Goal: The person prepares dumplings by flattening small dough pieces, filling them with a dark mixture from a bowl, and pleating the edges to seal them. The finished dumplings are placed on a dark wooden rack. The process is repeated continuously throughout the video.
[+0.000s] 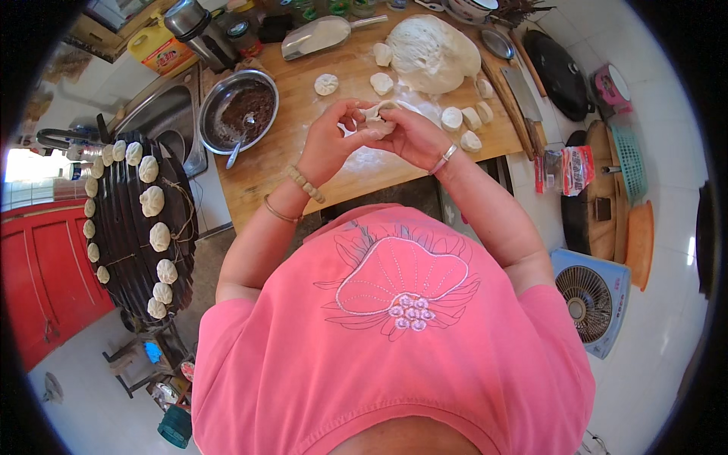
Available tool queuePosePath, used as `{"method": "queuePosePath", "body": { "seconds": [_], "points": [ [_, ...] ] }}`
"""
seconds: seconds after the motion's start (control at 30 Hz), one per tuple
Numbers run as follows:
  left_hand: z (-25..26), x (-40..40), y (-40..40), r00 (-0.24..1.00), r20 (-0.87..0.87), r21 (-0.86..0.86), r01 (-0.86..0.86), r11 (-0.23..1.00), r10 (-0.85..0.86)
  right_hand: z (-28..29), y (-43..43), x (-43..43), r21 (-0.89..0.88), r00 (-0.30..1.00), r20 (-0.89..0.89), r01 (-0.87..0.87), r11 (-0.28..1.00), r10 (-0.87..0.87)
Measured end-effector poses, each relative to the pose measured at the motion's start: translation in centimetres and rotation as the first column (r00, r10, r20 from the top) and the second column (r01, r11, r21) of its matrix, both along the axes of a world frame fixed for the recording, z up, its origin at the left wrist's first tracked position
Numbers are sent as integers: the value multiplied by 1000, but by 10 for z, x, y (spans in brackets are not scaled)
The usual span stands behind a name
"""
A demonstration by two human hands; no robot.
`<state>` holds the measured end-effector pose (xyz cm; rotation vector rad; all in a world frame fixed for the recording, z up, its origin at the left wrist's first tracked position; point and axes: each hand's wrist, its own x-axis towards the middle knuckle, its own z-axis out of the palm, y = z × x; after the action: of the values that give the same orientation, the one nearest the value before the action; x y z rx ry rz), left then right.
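Note:
Both hands hold a dough wrapper [375, 118] gathered into a cup, above the floured wooden board [273, 187]. The fingers of my left hand [340, 128] pinch its left rim, with the thumb at its near side. My right hand [414, 135] grips the right side, its thumb tip pressed in at the opening. Whatever lies inside the wrapper is hidden. Beyond the hands sit a pleated bun [326, 85] and a large mound of dough [432, 54]. Cut dough pieces [452, 119] lie to the right. A steel bowl [206, 128] of dark brown filling [245, 109] stands left, with a spoon [234, 154] in it.
Several shaped buns [152, 201] line a dark slatted tray [122, 227] at left, near the sink [190, 162]. At the back is a metal flour scoop [318, 37]. A cleaver [520, 94] lies along the right edge. A box fan [591, 301] stands lower right.

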<state>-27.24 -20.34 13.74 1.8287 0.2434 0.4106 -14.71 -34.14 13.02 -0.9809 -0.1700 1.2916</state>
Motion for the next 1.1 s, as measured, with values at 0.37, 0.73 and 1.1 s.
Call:
{"method": "queuePosePath", "body": {
  "seconds": [0.37,0.73,1.1],
  "points": [
    [-15,5,6,997,32,388,51,920,-69,1,1,-3,-74,999,27,-22,997,24],
    [-13,17,10,990,67,427,88,900,-128,6,-11,12,-4,971,17,-236,972,236],
    [-12,15,3,999,30,222,10,975,-17,-14,-5,2,-37,991,-115,69,997,-72]
  ]
}}
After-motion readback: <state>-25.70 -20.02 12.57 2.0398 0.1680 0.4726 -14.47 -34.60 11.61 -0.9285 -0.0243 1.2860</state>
